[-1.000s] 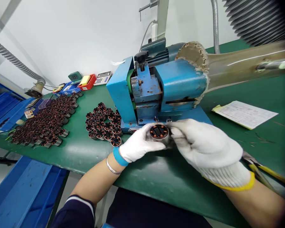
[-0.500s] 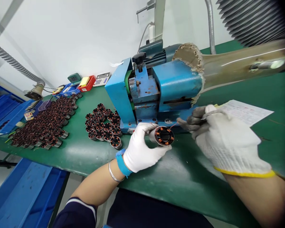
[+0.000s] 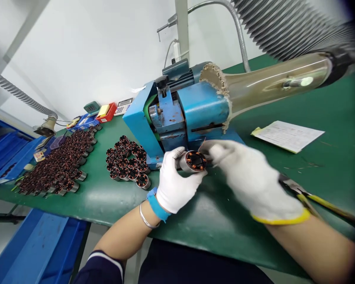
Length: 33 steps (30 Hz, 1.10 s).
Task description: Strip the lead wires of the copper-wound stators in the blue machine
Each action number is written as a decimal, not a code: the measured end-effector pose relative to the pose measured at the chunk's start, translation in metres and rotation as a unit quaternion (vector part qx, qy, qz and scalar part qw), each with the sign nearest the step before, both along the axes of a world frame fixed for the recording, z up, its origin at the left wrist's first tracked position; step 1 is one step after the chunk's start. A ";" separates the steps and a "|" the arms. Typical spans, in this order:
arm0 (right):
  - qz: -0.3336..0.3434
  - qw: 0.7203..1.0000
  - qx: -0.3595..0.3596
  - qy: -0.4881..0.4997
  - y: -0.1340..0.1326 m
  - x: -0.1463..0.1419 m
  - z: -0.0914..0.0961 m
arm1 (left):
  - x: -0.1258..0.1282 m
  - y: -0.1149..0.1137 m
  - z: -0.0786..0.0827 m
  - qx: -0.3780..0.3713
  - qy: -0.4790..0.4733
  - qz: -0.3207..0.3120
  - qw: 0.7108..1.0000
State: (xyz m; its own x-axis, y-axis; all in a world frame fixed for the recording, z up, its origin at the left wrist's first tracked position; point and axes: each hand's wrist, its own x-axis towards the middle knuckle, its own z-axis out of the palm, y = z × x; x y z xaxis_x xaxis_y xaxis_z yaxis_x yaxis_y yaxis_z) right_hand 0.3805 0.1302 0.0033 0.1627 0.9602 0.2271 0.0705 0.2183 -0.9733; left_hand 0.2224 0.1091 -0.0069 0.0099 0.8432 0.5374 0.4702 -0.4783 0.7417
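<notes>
The gloved left grip (image 3: 177, 179) is clamped around a stator (image 3: 193, 161), holding it on its side just above the desk (image 3: 106, 201), with the open end facing the right grip (image 3: 251, 177). The right grip's fingertips (image 3: 210, 150) are at the stator's rim, but blur hides whether they pinch together. A blue machine (image 3: 201, 104) stands just behind both. Left of the left grip sits a cluster of stators (image 3: 126, 159), with a bigger heap (image 3: 59, 163) beyond. Pliers (image 3: 301, 193) lie under the right wrist
</notes>
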 end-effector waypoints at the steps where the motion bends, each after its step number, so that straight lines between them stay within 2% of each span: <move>1: 0.027 1.000 -0.011 0.010 -0.004 -0.008 0.000 | 0.002 0.003 0.002 0.012 0.011 0.002 1.000; 5: 0.041 0.999 0.004 0.027 -0.009 -0.026 0.001 | 0.012 0.014 0.015 0.043 0.050 0.026 0.998; 12: 0.024 0.999 0.040 0.026 0.006 -0.022 0.014 | 0.024 0.029 0.033 0.001 0.055 0.057 0.997; 16: 0.019 0.997 0.050 0.047 0.006 -0.020 0.013 | 0.028 0.034 0.036 0.020 0.079 0.035 0.996; 19: -0.021 0.998 0.054 0.019 0.001 -0.018 0.006 | 0.027 0.030 0.031 0.006 0.079 0.004 0.997; 21: -0.029 0.997 0.068 -0.020 -0.005 -0.018 0.002 | 0.022 0.025 0.025 -0.011 0.057 -0.026 0.998; 24: 0.012 0.988 0.132 -0.081 -0.014 -0.018 -0.002 | 0.011 0.015 0.016 -0.035 -0.017 -0.071 0.997; 27: 0.033 0.971 0.189 -0.142 -0.019 -0.017 -0.003 | 0.004 0.008 0.015 -0.078 -0.095 -0.092 0.988; 31: 0.054 0.952 0.228 -0.198 -0.021 -0.013 0.001 | -0.002 0.006 0.023 -0.214 -0.191 -0.095 0.953; 33: 0.069 0.943 0.235 -0.226 -0.021 -0.011 0.005 | -0.008 0.008 0.025 -0.276 -0.233 -0.136 0.923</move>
